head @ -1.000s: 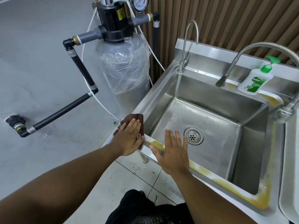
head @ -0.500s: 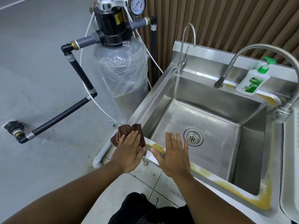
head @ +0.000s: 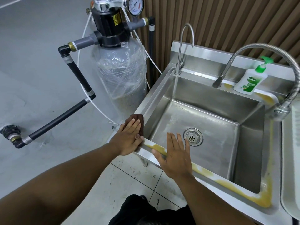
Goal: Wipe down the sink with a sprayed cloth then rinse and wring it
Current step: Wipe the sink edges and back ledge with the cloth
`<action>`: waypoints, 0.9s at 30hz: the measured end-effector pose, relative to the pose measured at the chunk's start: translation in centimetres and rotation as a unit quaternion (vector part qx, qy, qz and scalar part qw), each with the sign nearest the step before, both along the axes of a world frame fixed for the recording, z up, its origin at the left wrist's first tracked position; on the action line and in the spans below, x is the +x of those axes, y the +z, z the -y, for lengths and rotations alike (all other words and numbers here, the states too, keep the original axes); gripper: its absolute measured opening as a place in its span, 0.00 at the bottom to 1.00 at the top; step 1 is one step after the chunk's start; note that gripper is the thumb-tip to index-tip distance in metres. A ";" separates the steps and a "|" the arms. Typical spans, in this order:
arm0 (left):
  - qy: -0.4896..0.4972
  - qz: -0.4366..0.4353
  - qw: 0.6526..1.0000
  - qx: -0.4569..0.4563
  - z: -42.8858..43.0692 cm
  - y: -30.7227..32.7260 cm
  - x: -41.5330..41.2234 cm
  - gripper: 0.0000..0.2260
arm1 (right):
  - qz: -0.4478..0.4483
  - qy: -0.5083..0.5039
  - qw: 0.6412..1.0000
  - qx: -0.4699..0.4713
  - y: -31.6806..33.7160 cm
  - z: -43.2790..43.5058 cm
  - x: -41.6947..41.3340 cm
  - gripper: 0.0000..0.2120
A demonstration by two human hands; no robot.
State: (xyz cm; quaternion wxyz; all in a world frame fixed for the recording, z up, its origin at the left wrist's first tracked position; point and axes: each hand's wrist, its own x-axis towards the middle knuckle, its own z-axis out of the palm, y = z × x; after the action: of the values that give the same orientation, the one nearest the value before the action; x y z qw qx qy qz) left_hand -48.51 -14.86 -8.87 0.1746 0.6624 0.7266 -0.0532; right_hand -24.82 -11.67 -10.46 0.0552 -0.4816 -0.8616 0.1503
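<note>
Where the front and left rims of the sink (head: 153,95) meet: one brown cloth (head: 138,117), bunched under the left hand (head: 129,138), which presses it with a flat palm and straight fingers, nothing curled round it.

Right hand (head: 174,154): spread flat on the front rim, holding nothing.

Handling, by estimate: soft, light, limp, probably damp. Best gathered at its middle so no corner trails.

Edges: narrow rim, with a drop to the floor outside it. Yellow residue (head: 235,186) lines the front and right rims.

Room: ample in the basin around the drain (head: 193,136). The back ledge is crowded by the gooseneck tap (head: 179,62), flexible faucet (head: 227,65) and soap bottle (head: 250,82). A filter tank (head: 121,75) stands near the left rim.
</note>
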 end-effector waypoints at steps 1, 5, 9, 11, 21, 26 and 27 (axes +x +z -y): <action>0.000 -0.001 1.000 0.001 -0.3 0.0 0.0 0.30 | -0.002 -0.001 1.000 0.002 0.1 0.0 0.0 0.47; -0.017 -0.011 1.000 0.023 0.3 -0.9 -0.2 0.31 | 0.003 -0.004 1.000 0.007 0.0 0.1 0.0 0.47; -0.034 -0.001 0.997 0.064 3.7 -2.0 -0.1 0.35 | -0.001 -0.009 1.000 0.010 -0.2 0.1 0.0 0.46; -0.037 0.017 0.996 0.077 5.4 -2.4 0.1 0.36 | 0.000 -0.013 1.000 0.013 -0.3 0.1 -0.1 0.46; -0.124 0.034 0.989 0.074 3.2 -1.8 -0.2 0.37 | -0.024 -0.008 0.999 0.034 0.0 0.3 -0.1 0.45; -0.158 0.019 0.984 0.084 1.2 -2.2 2.3 0.38 | -0.050 -0.030 0.997 0.046 0.6 0.4 0.2 0.44; -0.164 0.011 0.983 0.085 1.2 -2.4 2.8 0.35 | -0.048 -0.033 0.997 0.046 0.7 0.4 0.5 0.44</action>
State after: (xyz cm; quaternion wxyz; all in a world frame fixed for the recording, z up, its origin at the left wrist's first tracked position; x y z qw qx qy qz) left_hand -45.69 -16.03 -11.24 0.1150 0.7854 0.6081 -0.0118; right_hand -24.33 -12.12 -9.79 0.1238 -0.4988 -0.8477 0.1312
